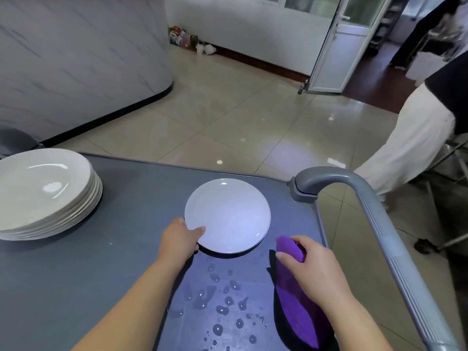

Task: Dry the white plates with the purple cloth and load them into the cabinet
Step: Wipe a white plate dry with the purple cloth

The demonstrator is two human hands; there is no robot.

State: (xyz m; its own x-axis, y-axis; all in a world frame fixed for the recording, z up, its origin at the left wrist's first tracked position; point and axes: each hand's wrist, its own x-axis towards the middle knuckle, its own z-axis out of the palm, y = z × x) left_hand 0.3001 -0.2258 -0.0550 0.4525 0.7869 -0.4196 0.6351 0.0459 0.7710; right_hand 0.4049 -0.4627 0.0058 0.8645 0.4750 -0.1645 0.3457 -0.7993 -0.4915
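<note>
Left hand (pixel 178 238): fingers hidden under white plate (pixel 228 215) near rim, thumb on top, pinching it; plate on or just off bench (pixel 101 274), unclear. Right hand (pixel 311 262) just right of plate, fingers curled round purple cloth (pixel 298 310), lower end cropped. Plate stack (pixel 45 193) well left of plate, partly cut off

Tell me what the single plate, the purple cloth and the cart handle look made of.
Single plate: glossy white glazed ceramic or melamine, judging by its sharp highlights. Purple cloth: soft matte fabric, likely microfibre; it folds and drapes. Cart handle: matte grey moulded plastic, with ribbed grip sections.
</note>
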